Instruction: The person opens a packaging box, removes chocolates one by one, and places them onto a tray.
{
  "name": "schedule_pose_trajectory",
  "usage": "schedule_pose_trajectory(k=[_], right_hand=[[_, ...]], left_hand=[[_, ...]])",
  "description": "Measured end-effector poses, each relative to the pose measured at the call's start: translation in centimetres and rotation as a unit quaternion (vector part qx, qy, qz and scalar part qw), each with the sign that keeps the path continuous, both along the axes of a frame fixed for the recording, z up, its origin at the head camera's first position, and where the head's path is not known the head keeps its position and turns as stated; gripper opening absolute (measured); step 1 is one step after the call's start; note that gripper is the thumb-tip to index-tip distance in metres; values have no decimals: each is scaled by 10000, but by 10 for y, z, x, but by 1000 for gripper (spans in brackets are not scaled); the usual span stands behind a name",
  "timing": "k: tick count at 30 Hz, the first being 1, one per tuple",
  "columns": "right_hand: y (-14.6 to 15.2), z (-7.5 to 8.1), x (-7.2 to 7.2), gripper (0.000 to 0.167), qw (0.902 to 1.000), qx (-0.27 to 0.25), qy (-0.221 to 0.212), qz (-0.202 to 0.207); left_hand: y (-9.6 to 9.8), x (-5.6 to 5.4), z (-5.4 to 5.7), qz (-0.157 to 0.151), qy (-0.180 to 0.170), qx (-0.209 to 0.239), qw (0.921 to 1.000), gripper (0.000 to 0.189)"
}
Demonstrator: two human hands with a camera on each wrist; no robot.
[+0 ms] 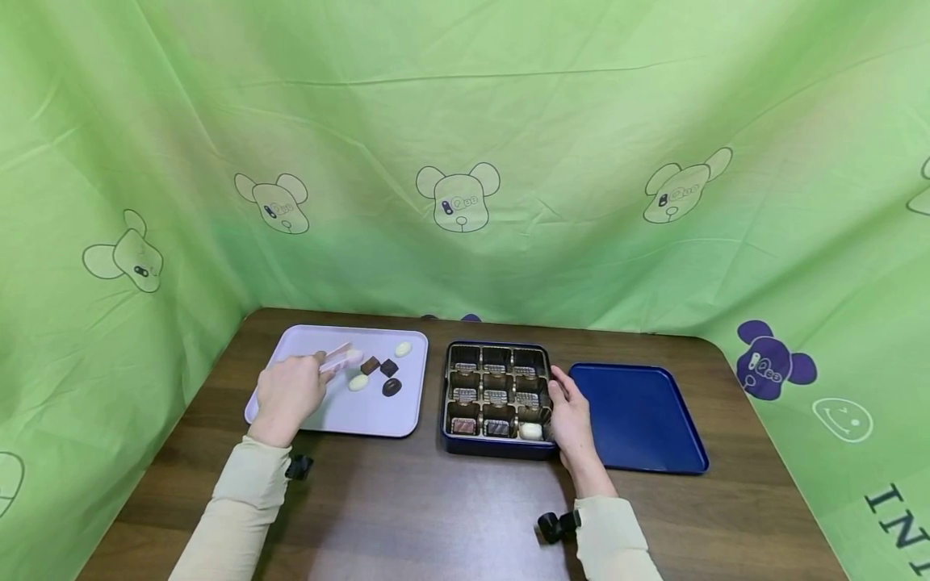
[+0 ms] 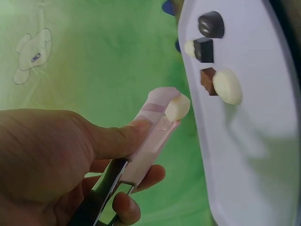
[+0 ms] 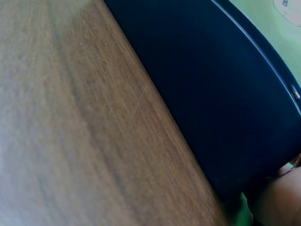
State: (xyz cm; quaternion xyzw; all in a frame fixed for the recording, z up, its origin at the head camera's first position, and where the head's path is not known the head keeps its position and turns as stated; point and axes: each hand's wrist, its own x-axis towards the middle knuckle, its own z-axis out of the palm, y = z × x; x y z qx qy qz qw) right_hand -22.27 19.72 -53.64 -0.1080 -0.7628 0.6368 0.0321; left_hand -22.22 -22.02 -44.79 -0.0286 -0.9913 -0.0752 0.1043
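Note:
My left hand [image 1: 291, 391] grips tongs [image 2: 148, 134] with pale pink tips and metal arms. Between the tips sits a white chocolate [image 2: 178, 108], lifted off the lilac tray [image 1: 341, 420]. Brown, dark and white chocolates lie on that tray, among them a dark oval one [image 1: 391, 387] and a brown square [image 1: 370, 365]. My right hand [image 1: 572, 415] holds the right side of a dark blue box [image 1: 501, 446]. Its divided insert has a white chocolate [image 1: 530, 431] in the front right compartment. Two front compartments to its left contain wrapped-looking squares [image 1: 463, 425].
A blue lid [image 1: 639, 415] lies flat to the right of the box. Everything stands on a brown wooden table [image 1: 414, 508]. Behind it hangs a green printed curtain [image 1: 465, 266].

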Motion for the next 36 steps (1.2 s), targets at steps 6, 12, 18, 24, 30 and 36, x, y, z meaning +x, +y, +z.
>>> schedule_pose_trajectory(k=[6, 12, 18, 24, 30, 36], right_hand=[[0, -2, -1, 47, 10000, 35, -26, -8], [1, -3, -1, 47, 9999, 87, -58, 45], [1, -3, -1, 47, 9999, 80, -46, 47], [0, -1, 0, 47, 10000, 84, -48, 22], [0, -1, 0, 48, 10000, 36, -43, 23], [0, 0, -1, 48, 10000, 50, -64, 26]], left_hand=[[-6, -2, -11, 137, -277, 52, 9995, 22], [-8, -3, -22, 211, -560, 32, 9982, 22], [-9, -5, -30, 255, -671, 62, 9974, 21], [-9, -6, -29, 304, -923, 177, 9951, 22], [-11, -4, -29, 312, -956, 274, 9946, 23], [-13, -2, -26, 252, -790, 309, 9961, 22]])
